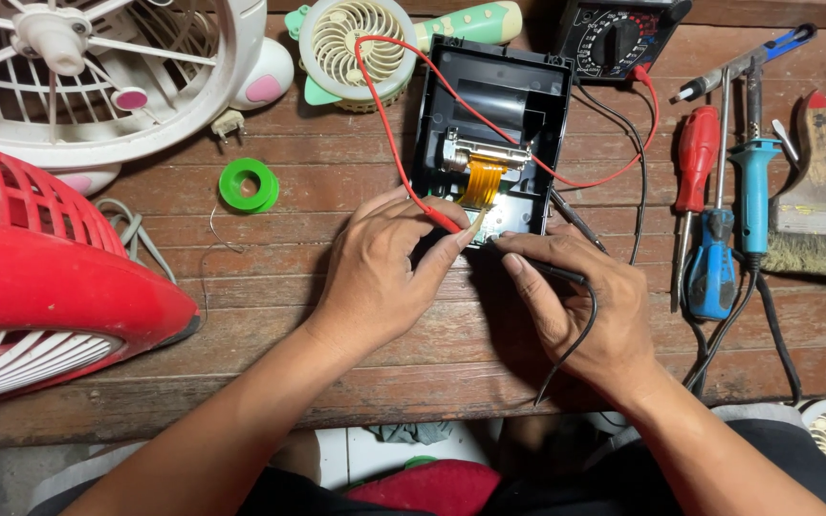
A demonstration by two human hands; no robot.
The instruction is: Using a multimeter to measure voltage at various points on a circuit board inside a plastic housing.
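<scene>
An opened black device case point(489, 115) lies on the wooden bench point(336, 162), showing a metal part and an orange flat ribbon cable point(481, 182). My left hand point(380, 272) pinches a red test probe point(444, 221) whose tip meets the small board at the case's near edge. My right hand point(580, 306) grips a black test probe point(547, 268), its tip touching the same spot. Red and black leads run up to a black multimeter point(616, 38) behind the case.
A red fan point(40, 277) and a white fan point(78, 67) crowd the left side. A green solder spool point(249, 184) and a small cream handheld fan point(365, 43) lie nearby. Screwdrivers point(695, 162), a blue soldering iron point(752, 182) and a brush point(819, 201) lie at right.
</scene>
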